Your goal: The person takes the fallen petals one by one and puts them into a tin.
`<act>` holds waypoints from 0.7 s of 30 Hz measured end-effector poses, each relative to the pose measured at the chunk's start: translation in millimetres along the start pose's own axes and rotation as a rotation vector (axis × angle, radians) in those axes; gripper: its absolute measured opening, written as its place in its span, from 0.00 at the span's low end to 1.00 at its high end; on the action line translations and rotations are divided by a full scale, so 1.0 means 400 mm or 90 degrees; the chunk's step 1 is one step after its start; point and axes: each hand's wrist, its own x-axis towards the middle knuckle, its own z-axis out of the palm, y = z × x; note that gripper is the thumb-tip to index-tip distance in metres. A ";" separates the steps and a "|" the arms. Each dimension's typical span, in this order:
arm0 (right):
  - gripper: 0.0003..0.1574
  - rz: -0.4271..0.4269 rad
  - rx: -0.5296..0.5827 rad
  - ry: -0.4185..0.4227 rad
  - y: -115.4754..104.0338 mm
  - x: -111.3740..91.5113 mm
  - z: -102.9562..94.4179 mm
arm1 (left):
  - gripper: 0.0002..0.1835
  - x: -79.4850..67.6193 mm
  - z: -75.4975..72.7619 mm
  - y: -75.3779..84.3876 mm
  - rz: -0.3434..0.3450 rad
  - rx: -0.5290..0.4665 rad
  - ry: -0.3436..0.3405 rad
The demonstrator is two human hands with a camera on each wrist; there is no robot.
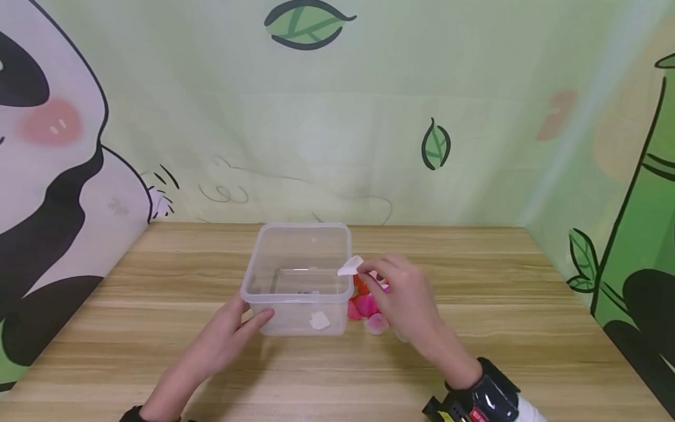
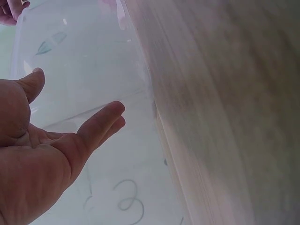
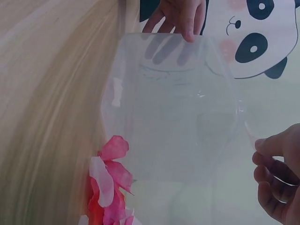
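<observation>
A clear plastic box without a lid stands on the table. My left hand touches its left side near the front corner, the thumb on the front wall. In the right wrist view, the fingers of that hand lie fairly straight against the wall. My right hand pinches a white petal between thumb and fingertips at the box's right rim. Another white petal shows low through the front wall. Beside the box, partly hidden under my right hand, lie several pink and red petals.
The wooden table meets a printed backdrop with a panda and leaves behind the box. A device is strapped to my right wrist. The petal pile lies close against the box's right wall.
</observation>
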 end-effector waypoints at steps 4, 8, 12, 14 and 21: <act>0.13 -0.008 0.025 -0.012 -0.003 -0.001 0.011 | 0.28 -0.001 0.000 0.000 -0.006 -0.005 0.001; 0.15 -0.023 0.036 -0.013 -0.002 -0.001 0.017 | 0.30 0.000 0.000 0.001 -0.002 0.005 0.003; 0.16 -0.016 0.031 -0.023 0.002 -0.003 0.016 | 0.32 -0.001 0.000 0.004 -0.003 0.013 0.004; 0.17 -0.005 0.030 -0.034 0.007 -0.006 0.014 | 0.31 0.000 0.001 0.004 -0.006 0.010 0.005; 0.19 0.044 -0.013 -0.097 0.035 -0.012 -0.007 | 0.28 -0.001 0.001 0.003 -0.005 -0.007 0.004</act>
